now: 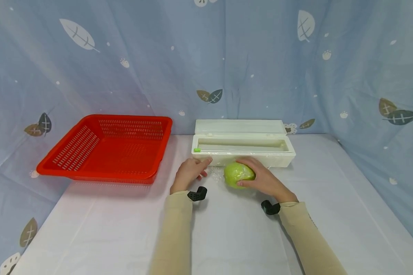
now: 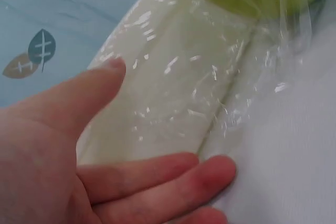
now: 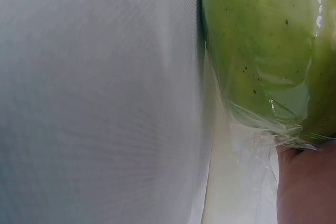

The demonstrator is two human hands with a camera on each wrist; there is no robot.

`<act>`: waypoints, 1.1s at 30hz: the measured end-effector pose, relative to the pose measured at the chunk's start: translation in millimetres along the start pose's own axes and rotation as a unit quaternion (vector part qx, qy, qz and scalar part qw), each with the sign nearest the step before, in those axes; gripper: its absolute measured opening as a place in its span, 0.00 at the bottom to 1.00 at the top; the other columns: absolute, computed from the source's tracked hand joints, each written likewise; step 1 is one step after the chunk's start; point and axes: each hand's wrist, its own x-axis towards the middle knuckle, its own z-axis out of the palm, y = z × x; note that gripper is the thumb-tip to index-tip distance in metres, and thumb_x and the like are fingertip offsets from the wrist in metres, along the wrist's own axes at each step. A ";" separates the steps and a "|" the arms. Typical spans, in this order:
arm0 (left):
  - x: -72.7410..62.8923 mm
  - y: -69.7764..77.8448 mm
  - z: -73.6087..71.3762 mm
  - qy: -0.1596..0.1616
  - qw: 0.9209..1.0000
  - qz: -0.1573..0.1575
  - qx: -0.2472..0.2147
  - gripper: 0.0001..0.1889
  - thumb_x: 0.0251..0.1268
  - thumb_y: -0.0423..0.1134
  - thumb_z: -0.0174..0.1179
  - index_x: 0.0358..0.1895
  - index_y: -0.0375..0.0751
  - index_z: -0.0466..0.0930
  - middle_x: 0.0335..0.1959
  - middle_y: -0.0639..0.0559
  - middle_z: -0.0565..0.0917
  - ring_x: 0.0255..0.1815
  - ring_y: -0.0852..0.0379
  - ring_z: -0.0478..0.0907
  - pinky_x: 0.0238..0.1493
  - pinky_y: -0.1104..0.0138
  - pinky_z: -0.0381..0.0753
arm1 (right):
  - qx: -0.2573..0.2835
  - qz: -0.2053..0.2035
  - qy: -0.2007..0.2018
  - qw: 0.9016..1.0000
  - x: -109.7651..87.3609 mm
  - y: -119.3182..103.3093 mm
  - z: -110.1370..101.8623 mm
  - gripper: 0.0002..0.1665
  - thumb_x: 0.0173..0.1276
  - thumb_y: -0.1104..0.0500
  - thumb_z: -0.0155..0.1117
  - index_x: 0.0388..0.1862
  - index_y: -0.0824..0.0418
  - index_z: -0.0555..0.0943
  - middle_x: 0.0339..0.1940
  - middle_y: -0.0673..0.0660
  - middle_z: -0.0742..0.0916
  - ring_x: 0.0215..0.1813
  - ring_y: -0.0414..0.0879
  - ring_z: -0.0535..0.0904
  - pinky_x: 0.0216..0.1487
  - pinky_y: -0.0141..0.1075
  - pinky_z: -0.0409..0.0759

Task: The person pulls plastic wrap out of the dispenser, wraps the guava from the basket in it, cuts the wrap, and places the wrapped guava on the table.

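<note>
My right hand grips a round green fruit from its right side, thumb in front and fingers over the top. Clear plastic wrap covers the fruit's speckled skin and bunches at one end. A brown end of the fruit shows at the top of the left wrist view. More wrap stretches from the fruit toward my left hand. That hand holds nothing; thumb and fingers are spread apart beside the front of a white wrap box.
The box stands at the back with its lid raised and a small green slider on its left. A red perforated basket sits at the left. White cloth covers the table, with a blue leaf-patterned curtain behind.
</note>
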 end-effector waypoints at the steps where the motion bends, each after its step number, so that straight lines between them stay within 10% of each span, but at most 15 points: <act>1: -0.3 -0.1 -0.2 -0.006 1.000 -0.004 -0.001 0.32 0.49 0.72 0.47 0.33 0.45 0.81 0.22 0.55 0.82 0.23 0.54 0.77 0.38 0.62 0.67 | -0.001 0.001 0.000 1.000 -0.1 0.0 0.0 0.44 0.46 0.37 0.67 0.63 0.43 0.64 0.62 0.43 0.65 0.60 0.45 0.62 0.53 0.51 0.64; 6: 0.2 0.5 2.5 -0.034 0.999 0.000 -0.022 0.29 0.51 0.68 0.51 0.29 0.42 0.80 0.21 0.52 0.81 0.21 0.53 0.74 0.35 0.63 0.66 | 0.000 0.000 -0.002 1.000 0.1 -0.6 -0.1 0.44 0.46 0.36 0.67 0.63 0.42 0.64 0.62 0.43 0.65 0.60 0.45 0.61 0.53 0.51 0.64; 12: 6.2 0.3 11.7 -0.083 0.993 0.075 -0.022 0.21 0.57 0.55 0.55 0.24 0.37 0.75 0.16 0.52 0.73 0.14 0.58 0.64 0.21 0.68 0.63 | 0.003 -0.004 -0.001 1.000 -0.1 0.3 0.4 0.44 0.46 0.37 0.67 0.64 0.44 0.64 0.62 0.43 0.65 0.60 0.45 0.61 0.54 0.51 0.63; 21: 8.4 10.9 18.1 -0.134 0.978 0.151 -0.057 0.13 0.59 0.46 0.57 0.27 0.38 0.77 0.24 0.47 0.77 0.25 0.52 0.75 0.28 0.65 0.74 | 0.005 -0.010 0.004 1.000 -0.1 1.2 0.1 0.44 0.47 0.37 0.67 0.63 0.45 0.65 0.62 0.43 0.66 0.59 0.45 0.63 0.52 0.50 0.65; 33: 5.1 16.6 19.4 -0.142 0.971 0.158 -0.106 0.12 0.58 0.46 0.57 0.26 0.41 0.75 0.29 0.49 0.79 0.32 0.48 0.77 0.34 0.61 0.77 | 0.009 -0.001 0.002 1.000 0.5 1.4 0.2 0.44 0.46 0.37 0.67 0.63 0.44 0.65 0.61 0.42 0.66 0.57 0.44 0.64 0.52 0.49 0.66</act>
